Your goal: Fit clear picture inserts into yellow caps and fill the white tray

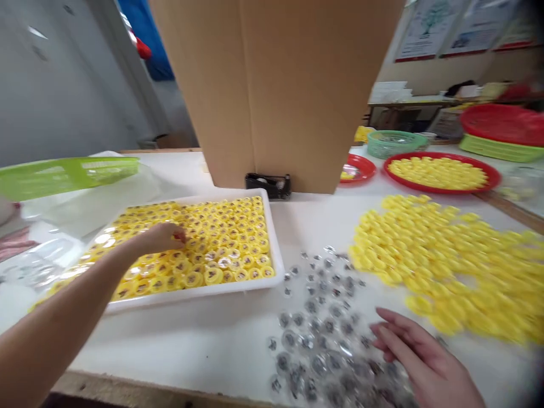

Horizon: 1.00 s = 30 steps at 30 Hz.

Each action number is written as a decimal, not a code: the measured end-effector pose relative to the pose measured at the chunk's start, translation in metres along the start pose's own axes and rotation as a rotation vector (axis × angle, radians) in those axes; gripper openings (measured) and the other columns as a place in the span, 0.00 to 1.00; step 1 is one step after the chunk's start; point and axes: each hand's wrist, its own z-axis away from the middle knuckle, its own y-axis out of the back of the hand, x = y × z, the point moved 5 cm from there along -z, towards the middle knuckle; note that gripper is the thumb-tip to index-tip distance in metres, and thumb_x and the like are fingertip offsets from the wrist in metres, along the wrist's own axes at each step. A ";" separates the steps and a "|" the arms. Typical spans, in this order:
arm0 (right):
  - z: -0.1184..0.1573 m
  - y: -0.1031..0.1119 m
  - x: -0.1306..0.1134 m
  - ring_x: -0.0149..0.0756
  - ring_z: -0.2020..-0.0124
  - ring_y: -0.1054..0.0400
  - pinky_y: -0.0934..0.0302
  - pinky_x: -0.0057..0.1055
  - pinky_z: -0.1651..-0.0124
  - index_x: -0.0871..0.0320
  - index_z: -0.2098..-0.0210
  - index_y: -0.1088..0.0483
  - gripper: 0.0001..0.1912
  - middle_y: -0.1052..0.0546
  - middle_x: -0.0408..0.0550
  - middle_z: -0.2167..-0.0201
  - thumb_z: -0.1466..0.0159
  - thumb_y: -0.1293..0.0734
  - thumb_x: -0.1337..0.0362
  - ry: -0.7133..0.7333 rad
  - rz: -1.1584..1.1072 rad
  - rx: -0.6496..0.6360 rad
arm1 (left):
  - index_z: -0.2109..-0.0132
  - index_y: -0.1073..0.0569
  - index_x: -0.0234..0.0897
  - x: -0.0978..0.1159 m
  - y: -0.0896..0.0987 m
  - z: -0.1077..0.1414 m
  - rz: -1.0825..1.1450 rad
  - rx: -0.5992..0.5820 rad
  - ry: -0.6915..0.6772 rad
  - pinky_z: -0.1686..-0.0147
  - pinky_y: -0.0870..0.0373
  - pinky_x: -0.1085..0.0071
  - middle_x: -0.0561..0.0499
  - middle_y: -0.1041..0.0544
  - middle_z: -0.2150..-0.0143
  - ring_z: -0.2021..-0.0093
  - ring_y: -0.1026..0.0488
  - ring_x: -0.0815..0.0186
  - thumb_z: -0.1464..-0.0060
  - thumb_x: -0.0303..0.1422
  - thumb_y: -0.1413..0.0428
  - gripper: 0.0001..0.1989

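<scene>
Left hand (160,238) reached over the white plastic tray (272,249), fingers (181,237) curled down among packed rows of yellow caps (212,276); could not tell whether they held one. Right hand (425,357) lay at the near right of the desk (238,351), fingers spread and empty, just beside scattered clear domes (314,340). Tray looked nearly full, most caps dark-centred. A large loose spread of yellow pieces (442,266) lay to the right, more on a red plate (442,154) farther off
</scene>
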 end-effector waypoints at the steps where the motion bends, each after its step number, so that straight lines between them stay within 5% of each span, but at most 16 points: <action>1: 0.002 0.001 -0.004 0.39 0.66 0.27 0.32 0.29 0.64 0.58 0.51 0.32 0.27 0.23 0.50 0.61 0.46 0.31 0.49 0.014 -0.005 0.000 | 0.62 0.24 0.37 -0.002 -0.001 -0.001 -0.010 -0.011 -0.006 0.61 0.36 0.75 0.54 0.22 0.62 0.61 0.29 0.64 0.54 0.40 0.50 0.17; 5: -0.002 0.004 -0.017 0.37 0.67 0.28 0.33 0.30 0.66 0.59 0.57 0.31 0.18 0.24 0.49 0.67 0.40 0.37 0.52 0.131 0.213 0.049 | 0.57 0.24 0.38 -0.012 -0.001 -0.012 -0.039 -0.033 0.030 0.58 0.36 0.72 0.53 0.22 0.57 0.60 0.28 0.63 0.54 0.43 0.52 0.21; 8: -0.013 -0.005 -0.027 0.37 0.65 0.30 0.37 0.31 0.61 0.58 0.65 0.30 0.11 0.26 0.48 0.67 0.37 0.41 0.60 0.299 0.534 0.030 | 0.54 0.24 0.40 0.010 0.012 -0.009 -0.091 0.129 0.049 0.54 0.36 0.69 0.51 0.25 0.50 0.54 0.29 0.60 0.53 0.48 0.54 0.26; 11: -0.026 -0.020 -0.032 0.37 0.64 0.32 0.40 0.32 0.59 0.58 0.67 0.29 0.08 0.28 0.48 0.66 0.39 0.40 0.66 0.333 0.661 -0.007 | 0.50 0.27 0.40 0.076 0.025 0.013 -0.039 0.312 -0.073 0.54 0.36 0.67 0.56 0.26 0.51 0.57 0.30 0.63 0.49 0.53 0.59 0.30; 14: -0.032 -0.031 -0.035 0.37 0.65 0.33 0.43 0.31 0.62 0.58 0.68 0.30 0.05 0.30 0.47 0.67 0.41 0.37 0.68 0.328 0.736 -0.048 | 0.55 0.25 0.43 0.168 0.026 0.042 0.121 0.421 -0.385 0.54 0.34 0.69 0.56 0.25 0.55 0.58 0.30 0.64 0.48 0.50 0.53 0.22; 20: -0.020 -0.022 -0.036 0.35 0.64 0.35 0.45 0.29 0.61 0.58 0.65 0.31 0.03 0.31 0.47 0.65 0.40 0.35 0.68 0.303 0.751 -0.058 | 0.58 0.24 0.39 0.316 -0.020 0.053 0.308 0.195 -0.753 0.56 0.33 0.66 0.48 0.22 0.60 0.58 0.29 0.61 0.46 0.38 0.49 0.13; 24: -0.017 -0.017 -0.030 0.33 0.67 0.35 0.44 0.28 0.63 0.58 0.67 0.31 0.06 0.31 0.44 0.66 0.44 0.32 0.70 0.283 0.663 -0.091 | 0.57 0.25 0.39 0.396 -0.051 0.036 0.316 0.058 -0.814 0.55 0.33 0.66 0.49 0.22 0.60 0.57 0.29 0.61 0.47 0.32 0.49 0.12; 30: -0.015 -0.014 -0.026 0.37 0.68 0.33 0.42 0.32 0.63 0.61 0.68 0.30 0.09 0.28 0.44 0.72 0.48 0.30 0.75 0.192 0.474 -0.117 | 0.48 0.29 0.39 0.495 -0.083 0.017 0.224 0.004 -0.880 0.52 0.33 0.65 0.46 0.25 0.54 0.53 0.29 0.58 0.52 0.30 0.46 0.21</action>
